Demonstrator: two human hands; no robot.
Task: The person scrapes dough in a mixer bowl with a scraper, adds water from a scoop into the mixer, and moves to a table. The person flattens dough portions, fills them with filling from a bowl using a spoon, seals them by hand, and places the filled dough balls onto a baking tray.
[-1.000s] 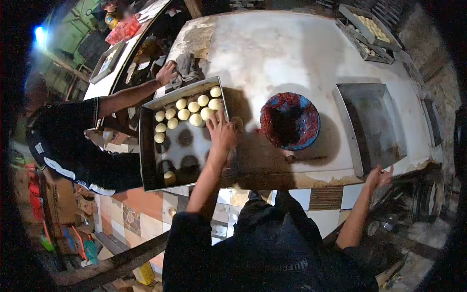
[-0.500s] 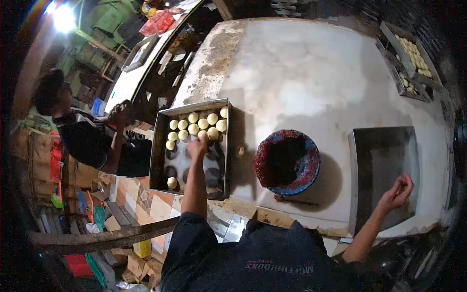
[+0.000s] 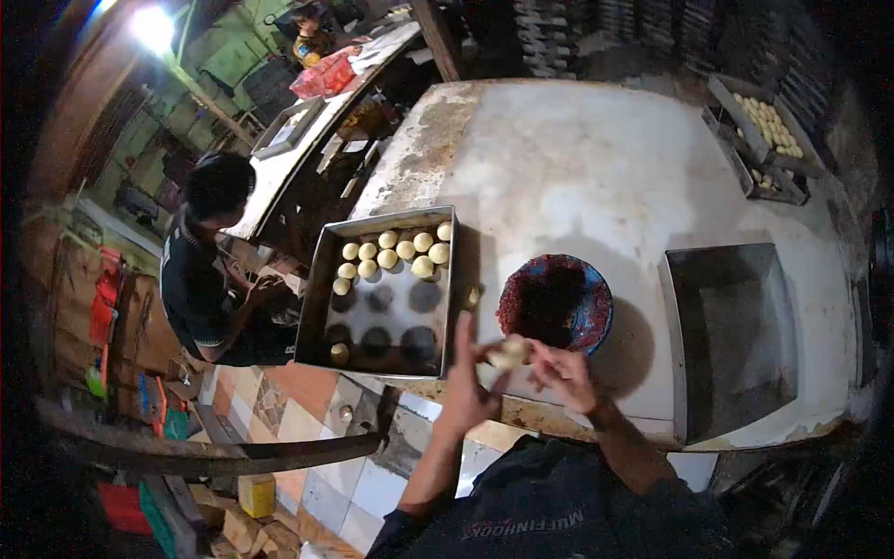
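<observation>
My left hand (image 3: pixel 473 377) is raised at the table's front edge, fingers apart, with a pale dough piece (image 3: pixel 508 352) against them. Close by on the right, my right hand (image 3: pixel 563 374) has its fingertips near the same dough piece; its grip is blurred. Just beyond both hands is a blue bowl (image 3: pixel 601 307) with dark red filling on its inside. On the left a metal tray (image 3: pixel 451 307) holds several round dough balls (image 3: pixel 386 258) toward its far side and one ball (image 3: pixel 339 354) at its near left corner. A small dough bit (image 3: pixel 475 296) lies between tray and bowl.
An open metal tray (image 3: pixel 672 345) sits on the white table (image 3: pixel 577 158) at the right. Stacked trays of dough balls (image 3: pixel 768 126) are at the back right. A co-worker (image 3: pixel 200 270) sits left of the near tray. Another person (image 3: pixel 312 42) is at the far table.
My left hand has left the dough balls in the tray and come right, to the bowl's near side. My right hand has moved left from the right tray. The co-worker has lowered their hands.
</observation>
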